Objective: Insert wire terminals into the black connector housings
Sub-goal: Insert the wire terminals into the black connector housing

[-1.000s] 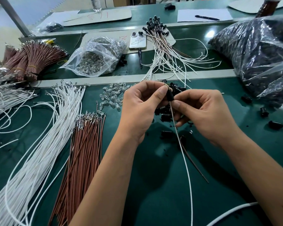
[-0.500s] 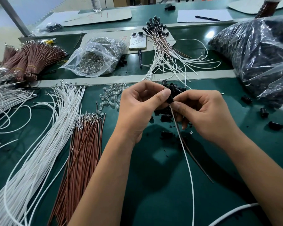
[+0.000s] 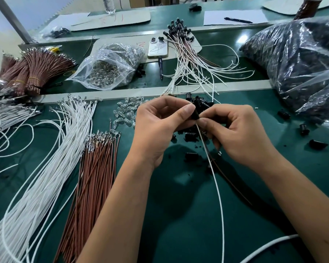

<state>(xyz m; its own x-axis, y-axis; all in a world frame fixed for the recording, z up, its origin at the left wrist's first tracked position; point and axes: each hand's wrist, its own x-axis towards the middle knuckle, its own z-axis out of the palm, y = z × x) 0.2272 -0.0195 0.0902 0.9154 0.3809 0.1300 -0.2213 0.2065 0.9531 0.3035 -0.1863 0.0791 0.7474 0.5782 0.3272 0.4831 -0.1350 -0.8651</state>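
Our left hand (image 3: pixel 158 128) pinches the small black plastic connector housing (image 3: pixel 195 115) steady. Our right hand (image 3: pixel 241 133), just beside it, grips the thin white wire (image 3: pixel 216 179) close, probably for push control.

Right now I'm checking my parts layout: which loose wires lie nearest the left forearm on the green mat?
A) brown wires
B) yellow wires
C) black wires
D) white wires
A: the loose brown wires lie right beside the left forearm, with the white wires farther out to the left.
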